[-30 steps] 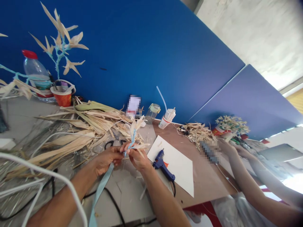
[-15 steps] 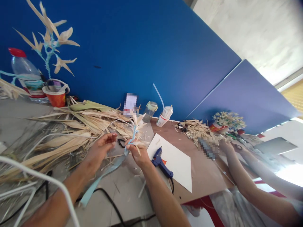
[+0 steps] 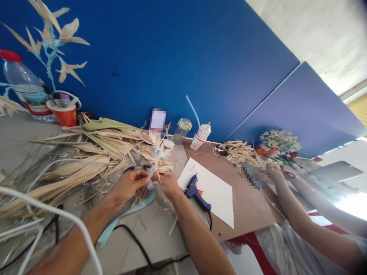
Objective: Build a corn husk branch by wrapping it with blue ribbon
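My right hand [image 3: 168,183] is closed around the stem of a corn-husk flower spray [image 3: 157,156], whose pale petals point up and whose stem is wrapped in light blue. My left hand [image 3: 130,187] meets it at the lower stem, its thumb and fingers pinched on the light blue crepe-paper strip [image 3: 146,202]. From there the strip curves down and left across the table, under my left forearm. Scissors [image 3: 140,165] lie partly hidden just behind my hands.
Dried corn husks [image 3: 86,164] cover the table at left. A blue glue gun [image 3: 197,193] lies on white paper [image 3: 225,202]. Behind stand a jar [image 3: 182,131], a paper cup [image 3: 197,141] and a bottle [image 3: 28,91]. A white wire frame [image 3: 71,217] crosses front left. Another person's hands [image 3: 275,173] work at right.
My left hand has moved right from an open pose to the stem and closed on the blue strip. The spray stays in my right hand, slightly lower and further left.
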`<state>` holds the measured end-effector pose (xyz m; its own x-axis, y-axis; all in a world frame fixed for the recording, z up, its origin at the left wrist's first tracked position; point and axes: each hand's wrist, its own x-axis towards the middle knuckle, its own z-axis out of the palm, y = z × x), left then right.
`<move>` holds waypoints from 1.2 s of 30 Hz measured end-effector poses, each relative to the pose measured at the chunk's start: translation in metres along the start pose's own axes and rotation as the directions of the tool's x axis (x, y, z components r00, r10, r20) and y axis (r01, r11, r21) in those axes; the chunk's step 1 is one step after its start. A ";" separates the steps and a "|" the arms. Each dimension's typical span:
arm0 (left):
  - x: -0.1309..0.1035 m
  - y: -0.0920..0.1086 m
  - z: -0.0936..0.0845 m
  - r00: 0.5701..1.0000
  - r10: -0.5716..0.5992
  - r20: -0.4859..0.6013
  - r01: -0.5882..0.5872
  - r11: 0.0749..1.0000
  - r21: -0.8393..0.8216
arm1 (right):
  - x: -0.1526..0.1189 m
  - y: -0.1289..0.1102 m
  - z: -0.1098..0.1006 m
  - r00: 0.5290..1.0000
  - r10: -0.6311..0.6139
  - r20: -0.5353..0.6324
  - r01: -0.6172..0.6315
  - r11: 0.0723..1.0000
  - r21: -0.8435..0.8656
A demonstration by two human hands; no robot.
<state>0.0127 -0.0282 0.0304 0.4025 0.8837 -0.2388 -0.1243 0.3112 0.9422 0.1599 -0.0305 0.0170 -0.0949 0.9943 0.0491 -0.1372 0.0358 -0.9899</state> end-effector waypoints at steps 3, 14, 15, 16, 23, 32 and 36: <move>0.003 -0.002 -0.005 1.000 0.020 0.010 -0.019 0.998 -0.051 | 0.000 0.004 0.000 1.000 -0.008 -0.008 0.009 0.995 0.097; 0.005 0.001 -0.012 0.990 0.042 -0.135 -0.064 0.984 -0.168 | -0.008 0.008 0.009 0.979 0.205 0.007 -0.205 0.976 0.079; 0.005 0.000 -0.012 0.988 0.038 -0.151 -0.065 0.981 -0.183 | -0.007 0.010 0.011 0.974 0.224 -0.039 -0.222 0.974 0.047; 0.006 -0.001 -0.012 0.985 0.031 -0.169 -0.065 0.978 -0.200 | -0.007 0.011 0.012 0.971 0.229 -0.072 -0.228 0.973 0.016; 0.007 0.002 -0.017 0.980 0.023 -0.199 -0.060 0.981 -0.183 | -0.013 0.000 0.013 0.992 0.109 -0.071 -0.119 0.979 -0.168; 0.004 -0.002 -0.017 0.994 -0.050 -0.096 0.036 0.990 -0.137 | -0.023 -0.009 0.017 0.996 -0.033 -0.081 -0.015 0.851 -0.525; 0.004 -0.003 -0.018 0.994 -0.101 0.048 0.111 0.938 -0.327 | -0.026 -0.006 0.017 0.998 -0.026 -0.051 -0.005 0.847 -0.532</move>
<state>-0.0016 -0.0197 0.0228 0.4561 0.8298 -0.3214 -0.3685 0.5049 0.7806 0.1465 -0.0582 0.0243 -0.0414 0.9968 0.0678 0.4086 0.0788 -0.9093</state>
